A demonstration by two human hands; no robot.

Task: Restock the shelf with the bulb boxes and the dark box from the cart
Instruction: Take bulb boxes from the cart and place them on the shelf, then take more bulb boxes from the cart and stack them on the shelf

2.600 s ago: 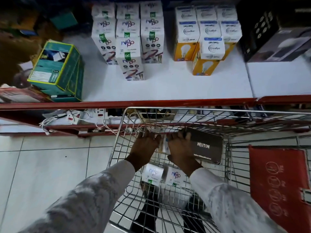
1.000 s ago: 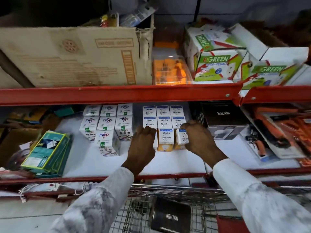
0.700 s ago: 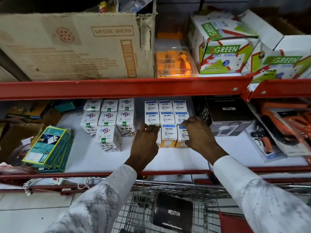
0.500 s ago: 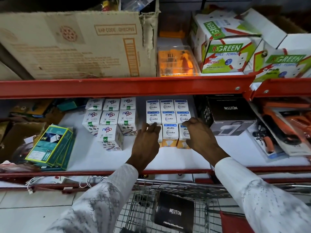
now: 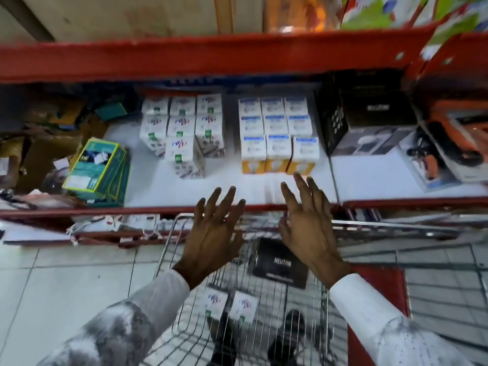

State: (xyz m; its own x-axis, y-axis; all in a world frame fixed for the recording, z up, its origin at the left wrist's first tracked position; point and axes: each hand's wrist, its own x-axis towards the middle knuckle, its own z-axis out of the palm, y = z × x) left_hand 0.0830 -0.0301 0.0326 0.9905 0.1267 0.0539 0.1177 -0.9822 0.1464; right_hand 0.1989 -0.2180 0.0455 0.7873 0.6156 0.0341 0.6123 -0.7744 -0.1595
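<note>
My left hand (image 5: 215,231) and my right hand (image 5: 306,223) hover empty with spread fingers over the front edge of the white shelf (image 5: 224,188), just above the wire cart (image 5: 264,326). On the shelf, white and yellow bulb boxes (image 5: 277,138) stand in tidy rows, with white bulb boxes with green tags (image 5: 183,128) to their left. In the cart lie a dark box marked NEUTON (image 5: 281,262) and two white bulb boxes (image 5: 229,303). A bigger dark box (image 5: 364,120) sits on the shelf to the right.
A stack of teal boxes (image 5: 97,167) lies at the shelf's left. Orange tools in packaging (image 5: 449,143) fill the right end. A red shelf beam (image 5: 211,56) runs overhead. A red panel (image 5: 375,299) is at the cart's right side. Tiled floor lies to the left.
Both hands have let go of the white and yellow bulb boxes and drawn back from the shelf toward the cart. The view has tilted downward.
</note>
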